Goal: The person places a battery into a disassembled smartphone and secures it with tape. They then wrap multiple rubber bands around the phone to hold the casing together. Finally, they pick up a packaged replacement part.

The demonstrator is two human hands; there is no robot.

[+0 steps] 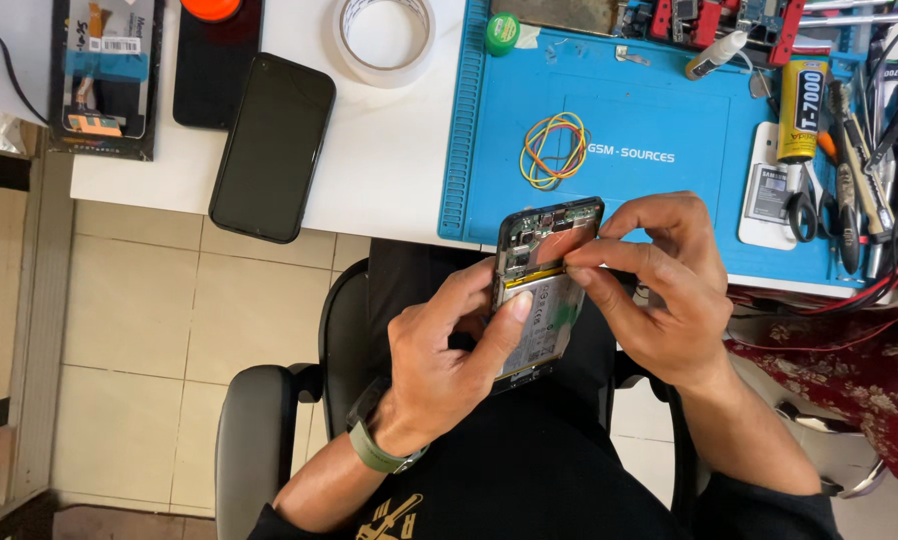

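The left hand (449, 350) grips the opened black smartphone (547, 290), its back cover off, by its side; the right hand (659, 290) pinches at the battery's top edge, best worked gently and kept flat.

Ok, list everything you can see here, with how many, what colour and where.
Opened smartphone with its back cover off: one, black frame, pale battery, held over the lap.
Intact black smartphone: one, lying at the white table's edge.
Roll of clear tape: one, on the white table.
Blue silicone work mat: one, on the right of the table.
Rubber bands: a few, yellow, red and blue, on the mat.
Yellow glue tube: one, at the mat's right.
Small green round tub: one, at the mat's top edge.
Scissors and hand tools: several, far right.
Black chair: one, under the person.
Left hand: thumb on the battery, green wrist strap.
Right hand: fingertips at the battery's top edge.
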